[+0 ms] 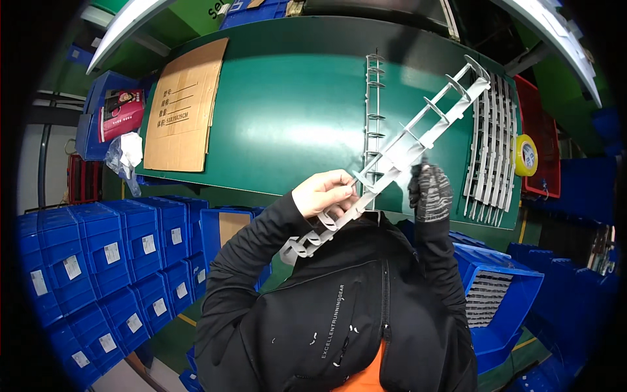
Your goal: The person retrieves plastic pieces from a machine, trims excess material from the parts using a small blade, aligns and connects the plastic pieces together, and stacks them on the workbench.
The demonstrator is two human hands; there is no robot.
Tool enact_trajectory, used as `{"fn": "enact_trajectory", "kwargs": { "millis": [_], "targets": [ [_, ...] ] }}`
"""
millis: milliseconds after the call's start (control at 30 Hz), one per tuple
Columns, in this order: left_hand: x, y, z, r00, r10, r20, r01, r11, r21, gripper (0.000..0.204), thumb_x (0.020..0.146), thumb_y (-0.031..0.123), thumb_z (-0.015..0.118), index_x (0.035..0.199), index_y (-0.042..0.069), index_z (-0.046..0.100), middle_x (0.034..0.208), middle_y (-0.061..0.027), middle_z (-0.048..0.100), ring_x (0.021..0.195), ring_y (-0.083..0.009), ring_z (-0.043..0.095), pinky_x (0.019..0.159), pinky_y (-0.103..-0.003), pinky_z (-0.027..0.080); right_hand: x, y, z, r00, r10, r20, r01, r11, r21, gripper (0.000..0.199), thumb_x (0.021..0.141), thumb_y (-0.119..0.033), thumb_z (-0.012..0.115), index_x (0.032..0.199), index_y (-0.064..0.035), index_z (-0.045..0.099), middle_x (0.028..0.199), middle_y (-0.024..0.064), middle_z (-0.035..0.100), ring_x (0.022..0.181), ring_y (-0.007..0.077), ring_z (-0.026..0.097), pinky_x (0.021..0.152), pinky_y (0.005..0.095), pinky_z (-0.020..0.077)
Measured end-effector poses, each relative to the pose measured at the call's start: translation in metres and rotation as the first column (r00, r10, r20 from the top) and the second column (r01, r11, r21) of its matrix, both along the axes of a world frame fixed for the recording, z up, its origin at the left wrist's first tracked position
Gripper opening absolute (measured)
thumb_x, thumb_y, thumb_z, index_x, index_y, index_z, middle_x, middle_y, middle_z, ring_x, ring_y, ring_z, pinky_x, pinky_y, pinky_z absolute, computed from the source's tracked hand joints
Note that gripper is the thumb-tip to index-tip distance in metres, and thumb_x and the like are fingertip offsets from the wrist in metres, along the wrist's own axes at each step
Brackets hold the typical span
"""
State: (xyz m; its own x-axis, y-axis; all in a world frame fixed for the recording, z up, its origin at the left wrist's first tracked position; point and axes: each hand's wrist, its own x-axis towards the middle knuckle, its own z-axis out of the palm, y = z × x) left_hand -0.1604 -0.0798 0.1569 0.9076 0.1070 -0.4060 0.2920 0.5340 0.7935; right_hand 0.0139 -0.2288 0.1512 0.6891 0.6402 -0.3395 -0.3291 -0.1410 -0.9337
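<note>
My left hand [328,194], bare, pinches a long light-grey slatted strip [431,134] with curved half-ring ribs along one side. The strip slants from below that hand up to the far right, above the table. Just right of the strip is my right hand [432,193], in a grey-and-black knitted glove. Its fingers are dark and blurred, so whether they grip anything cannot be made out. Beyond the strip, a thin grey rod frame with ring ribs [374,117] runs away from me on the green table [287,91]. Several similar grey strips [491,147] lie side by side on the right.
Flat cardboard [183,108] lies on the table's left. A yellow tape roll [526,155] sits at the right edge, near a red bin [547,124]. Stacked blue crates [117,242] stand at left; an open blue crate [516,281] holding grey parts stands near right.
</note>
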Motion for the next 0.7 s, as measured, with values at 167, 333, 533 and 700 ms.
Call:
{"fn": "enact_trajectory", "kwargs": {
  "millis": [167,333,533,700],
  "targets": [
    [0.005,-0.004,-0.005,0.996,0.050,0.069,-0.055,0.996,0.071,0.012,0.081,0.012,0.051,0.089,0.005,0.047,0.104,-0.0084,0.047,0.095,-0.0152,0.050,0.069,-0.026,0.047,-0.002,-0.007,-0.002,0.933,0.111,0.343,-0.129,0.991,0.028,0.021,0.084,-0.022,0.046,0.084,-0.0027,0.054,0.060,0.0013,0.052,0.045,0.0074,0.045,0.041,0.0196,0.0347],
    [0.011,-0.008,-0.015,0.986,0.034,0.161,-0.123,0.800,0.587,0.012,0.072,0.010,0.059,0.076,0.004,0.049,0.095,-0.0094,0.049,0.088,-0.0191,0.049,0.074,-0.028,0.040,-0.006,0.010,0.017,0.612,0.326,0.721,-0.251,0.944,-0.214,0.016,0.082,-0.014,0.047,0.079,-0.0011,0.056,0.057,0.0087,0.052,0.050,0.0186,0.051,0.049,0.0296,0.0396],
    [0.017,-0.013,-0.001,0.989,0.074,0.129,-0.147,0.621,0.770,0.014,0.071,0.010,0.059,0.078,0.002,0.050,0.092,-0.0119,0.047,0.081,-0.0225,0.050,0.071,-0.029,0.041,-0.011,0.006,0.014,0.493,0.412,0.766,-0.333,0.903,-0.271,0.012,0.078,-0.011,0.051,0.079,-0.0003,0.057,0.064,0.0138,0.055,0.057,0.0280,0.054,0.052,0.0344,0.0411],
    [0.020,-0.018,-0.006,0.972,0.098,0.213,-0.233,0.499,0.835,0.014,0.071,0.009,0.059,0.079,0.003,0.050,0.091,-0.0114,0.046,0.077,-0.0222,0.050,0.068,-0.029,0.042,-0.016,0.004,0.015,0.784,0.370,0.498,-0.328,0.929,-0.174,0.012,0.078,-0.009,0.051,0.083,0.0007,0.056,0.065,0.0121,0.055,0.055,0.0207,0.052,0.053,0.0312,0.0414]
  ]
}}
